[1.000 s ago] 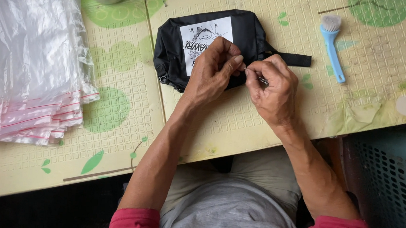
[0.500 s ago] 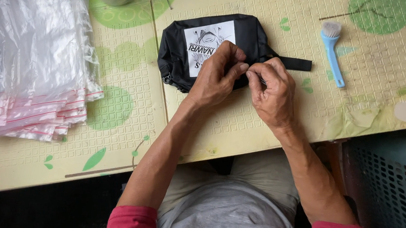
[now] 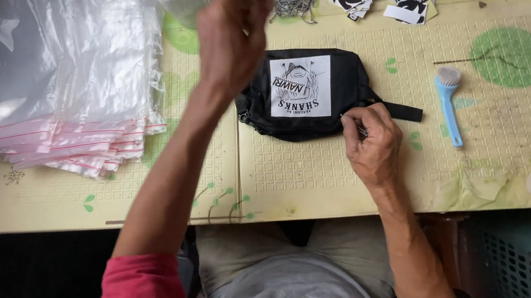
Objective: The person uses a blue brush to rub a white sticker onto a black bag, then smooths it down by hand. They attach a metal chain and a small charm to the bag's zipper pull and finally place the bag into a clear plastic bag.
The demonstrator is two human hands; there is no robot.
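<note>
Black pouch point(image 3: 309, 96) with white printed label lying flat, center-top of frame, on pale patterned tabletop point(image 3: 313, 177). My right hand point(image 3: 372, 144) pinching small metal zipper bit at pouch's right edge. My left hand point(image 3: 233, 31) hanging above pouch, upper middle, fingers loosely curled, holding nothing far as I can tell. Clear zip bags point(image 3: 59, 72) stacked far left, blue brush point(image 3: 449, 106) lying right.

I saw a black pouch point(image 3: 309, 96) bearing a white square label printed in black. The brush point(image 3: 449, 103) was light blue with pale bristles. The table cover point(image 3: 314, 171) was cream with an embossed grid, green circles and small green leaves. The clear bags point(image 3: 59, 72) carried pink-red seal stripes. My sleeves point(image 3: 144, 280) were pinkish red.
</note>
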